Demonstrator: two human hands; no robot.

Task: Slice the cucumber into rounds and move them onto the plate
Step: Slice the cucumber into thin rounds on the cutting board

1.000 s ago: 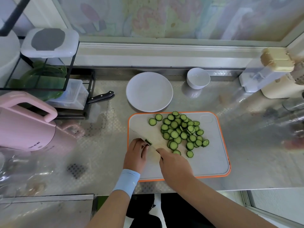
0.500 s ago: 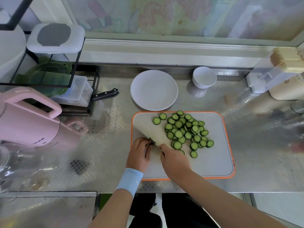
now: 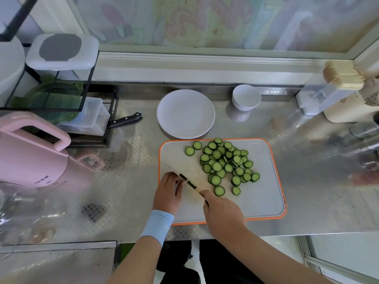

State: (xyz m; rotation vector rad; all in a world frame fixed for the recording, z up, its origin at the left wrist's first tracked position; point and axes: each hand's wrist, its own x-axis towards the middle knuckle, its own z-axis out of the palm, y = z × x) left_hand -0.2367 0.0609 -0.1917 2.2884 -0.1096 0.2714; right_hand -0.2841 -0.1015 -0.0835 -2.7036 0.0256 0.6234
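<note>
Bright daylight from window (image 3: 205,21); counter (image 3: 307,201) glare; edges smeared, bowed; centre sharp.

Kitchen desk under a window
Patterned frosted window (image 3: 205,21) above a pale sill (image 3: 194,66); daylight glares off the embossed steel desk (image 3: 307,201), a black wire rack (image 3: 90,78) standing at its left.

Pale blue wristband (image 3: 157,225) on the left wrist; both forearms bare; dark trousers (image 3: 215,261) below.

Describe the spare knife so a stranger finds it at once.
Start at the black wire rack on the left. A black knife handle pokes out from its base toward the white plate. Unlike the knife on the cutting board, no hand holds it.
</note>
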